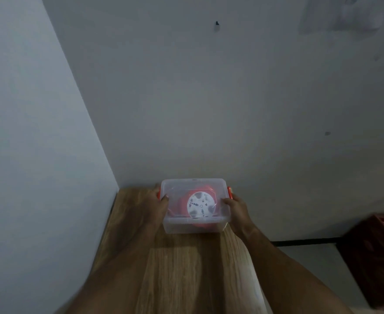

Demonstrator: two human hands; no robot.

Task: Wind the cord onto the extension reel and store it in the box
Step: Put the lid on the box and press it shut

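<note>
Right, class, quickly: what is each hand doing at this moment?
Left hand: closed on the left end of the clear box, by its orange latch.
Right hand: closed on the box's right end.

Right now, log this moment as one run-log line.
stage: storing | reel: inside lidded box | left hand: gripping box's left side | right hand: gripping right side | box: on wooden table

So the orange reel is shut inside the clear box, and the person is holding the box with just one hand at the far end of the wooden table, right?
Not quite: both hands hold it. In the head view the left hand grips one side of the clear box and the right hand grips the other. The rest stands: the orange reel sits inside under the lid, at the far end of the wooden table.
</note>
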